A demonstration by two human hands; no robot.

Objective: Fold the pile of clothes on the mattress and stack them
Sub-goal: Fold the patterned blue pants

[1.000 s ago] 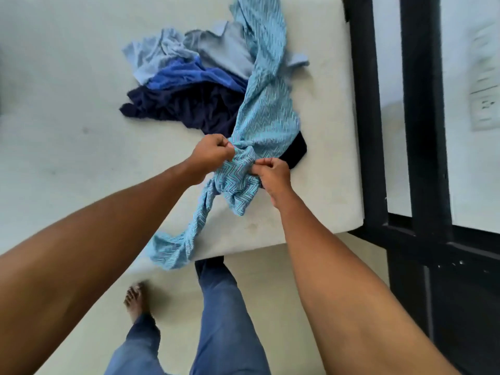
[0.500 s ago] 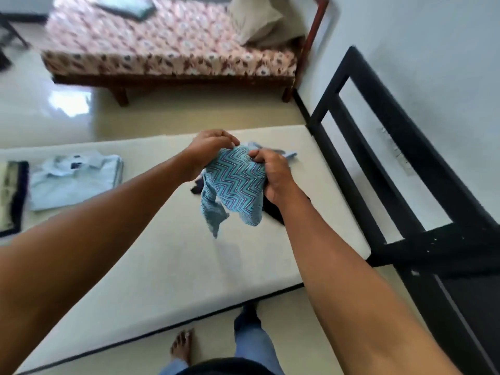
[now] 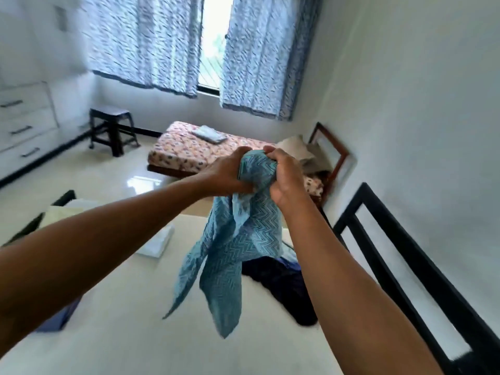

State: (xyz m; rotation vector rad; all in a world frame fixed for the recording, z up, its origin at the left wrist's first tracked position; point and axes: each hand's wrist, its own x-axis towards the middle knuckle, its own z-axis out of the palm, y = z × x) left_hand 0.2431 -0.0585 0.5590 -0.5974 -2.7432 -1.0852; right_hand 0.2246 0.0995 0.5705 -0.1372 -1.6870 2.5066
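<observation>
Here the pale mattress (image 3: pixel 121 334) fills the lower part of the view, and a black bed frame (image 3: pixel 405 266) runs along its right side. Across the floor stands a second bed with a flowered sheet (image 3: pixel 184 150), under blue patterned curtains (image 3: pixel 151 41). On the mattress, close to the frame, lies the pile of dark clothes (image 3: pixel 281 290), partly behind the right forearm. A folded white garment (image 3: pixel 159 242) lies further to the left on the mattress, well apart from the pile.

The teal zigzag garment (image 3: pixel 238 253) is held up in the air over the mattress, in front of the pile. Its long axis is nearly upright and leans a little to the lower left. Its two loose tails point down and are blurred. Its top is bunched between the two hands, and the rest hangs below them. The left hand (image 3: pixel 227 171) grips the bunch from the left with curled fingers. The right hand (image 3: pixel 284 177) grips it from the right in the same way, and the two hands are almost touching.
</observation>
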